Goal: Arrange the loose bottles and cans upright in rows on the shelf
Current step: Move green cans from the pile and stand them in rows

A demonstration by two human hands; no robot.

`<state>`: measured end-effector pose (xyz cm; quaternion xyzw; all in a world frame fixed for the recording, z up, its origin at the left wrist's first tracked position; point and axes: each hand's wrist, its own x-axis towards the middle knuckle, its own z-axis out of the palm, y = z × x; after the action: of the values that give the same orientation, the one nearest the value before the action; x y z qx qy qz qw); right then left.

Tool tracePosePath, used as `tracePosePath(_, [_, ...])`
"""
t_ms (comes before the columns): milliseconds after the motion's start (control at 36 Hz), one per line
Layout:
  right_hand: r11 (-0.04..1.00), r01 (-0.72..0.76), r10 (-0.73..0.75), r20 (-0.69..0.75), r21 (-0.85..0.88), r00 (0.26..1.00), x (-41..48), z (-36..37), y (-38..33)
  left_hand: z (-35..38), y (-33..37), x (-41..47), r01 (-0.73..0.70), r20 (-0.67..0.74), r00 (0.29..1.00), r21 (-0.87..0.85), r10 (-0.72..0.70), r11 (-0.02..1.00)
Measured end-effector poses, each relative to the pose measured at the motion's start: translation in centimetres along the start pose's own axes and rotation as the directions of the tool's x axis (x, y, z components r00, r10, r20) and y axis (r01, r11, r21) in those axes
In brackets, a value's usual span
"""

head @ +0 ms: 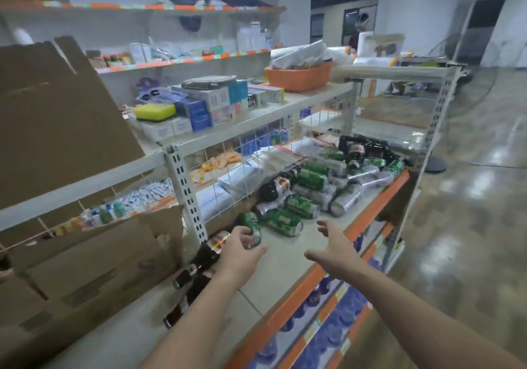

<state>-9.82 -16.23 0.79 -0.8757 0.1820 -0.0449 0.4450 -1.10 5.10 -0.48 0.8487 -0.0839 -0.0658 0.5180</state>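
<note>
My left hand (242, 244) is curled round a green aluminium drink can (252, 230) at the near end of the jumble, as far as the blur lets me judge. My right hand (332, 244) hangs over the grey shelf with the orange front edge (285, 259), fingers spread and holding nothing.

Beyond the can, a heap of green and silver cans (310, 180) lies on its sides across the middle and far part of the shelf. None of the cans I can make out stands upright. Two dark brown glass bottles (204, 259) lie just left of my left wrist, beside a brown cardboard box (99, 268), and more dark bottles (355, 152) lie at the far end.

I expect the cans to be light, smooth and quick to roll. Thin walls would dent under a hard squeeze, so I would take each round the middle of its barrel and tip it onto its base. The bottles should be heavier, stiff and breakable, and slippery where the glass is bare. I would grip those low on the body rather than by the neck, and set them down softly so they don't knock their neighbours.
</note>
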Motion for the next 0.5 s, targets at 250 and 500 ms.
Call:
tracePosePath(250, [0.99,-0.032,0.043,0.08,-0.135,0.996,11.2,1.9,-0.4,3.2,-2.7,9.3,0.096,0.032,0.994,0.17,-0.102,0.981])
tracePosePath(500, [0.969,-0.03,0.084,0.216,-0.244,0.973,18.2,4.6,2.6,5.0,-4.3,13.6,0.112,-0.03,0.994,0.278,-0.108,0.954])
